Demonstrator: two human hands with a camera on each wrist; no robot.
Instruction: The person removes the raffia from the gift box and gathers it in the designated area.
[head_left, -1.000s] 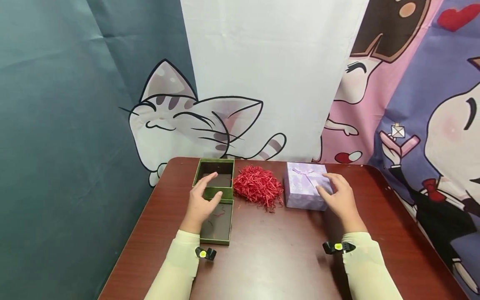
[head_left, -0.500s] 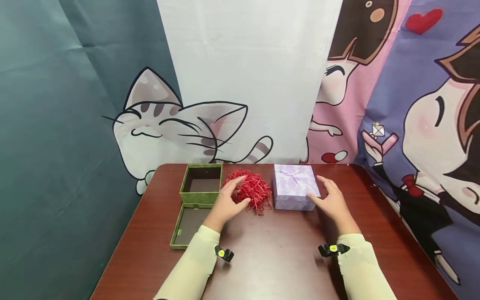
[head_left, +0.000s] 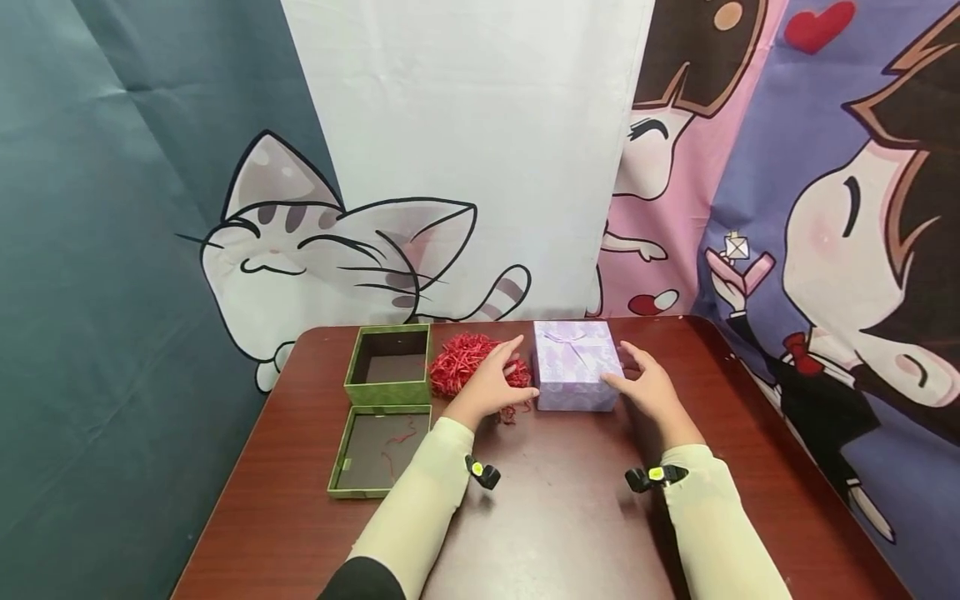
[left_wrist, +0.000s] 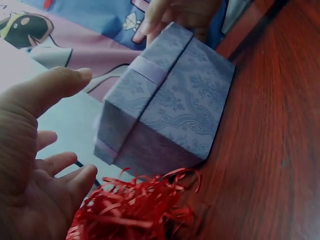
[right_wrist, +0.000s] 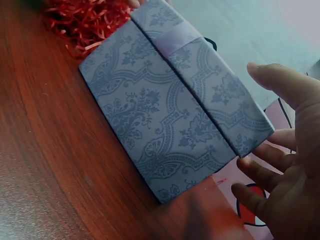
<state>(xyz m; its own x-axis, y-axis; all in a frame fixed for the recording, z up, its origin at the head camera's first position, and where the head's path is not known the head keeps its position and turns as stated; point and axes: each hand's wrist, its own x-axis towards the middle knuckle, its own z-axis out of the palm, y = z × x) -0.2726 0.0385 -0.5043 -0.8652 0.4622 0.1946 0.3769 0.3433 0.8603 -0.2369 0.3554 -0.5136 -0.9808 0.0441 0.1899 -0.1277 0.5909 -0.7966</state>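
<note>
A lidded lilac gift box [head_left: 576,367] with a damask pattern and a ribbon bow on its lid stands near the table's far edge. My left hand [head_left: 491,387] reaches toward its left side, fingers spread and holding nothing; in the left wrist view a gap shows between that hand [left_wrist: 45,150] and the box [left_wrist: 175,100]. On the other side is my right hand [head_left: 651,392], its thumb near the front right corner. In the right wrist view, the fingertips [right_wrist: 245,162] are right at the lid's lower edge, with the thumb raised above the lid, not gripping.
Red shredded paper [head_left: 457,362] lies heaped left of the lilac box, partly behind my left hand. An uncovered green box [head_left: 386,392] stands further left. Before it lies its green lid [head_left: 348,493], inside up, with a few red shreds. A printed cloth [head_left: 465,108] hangs behind the table.
My left hand has moved right, from over the green box past the red shreds to beside the lilac box. The right hand stays by the box's right side. The view has shifted right.
</note>
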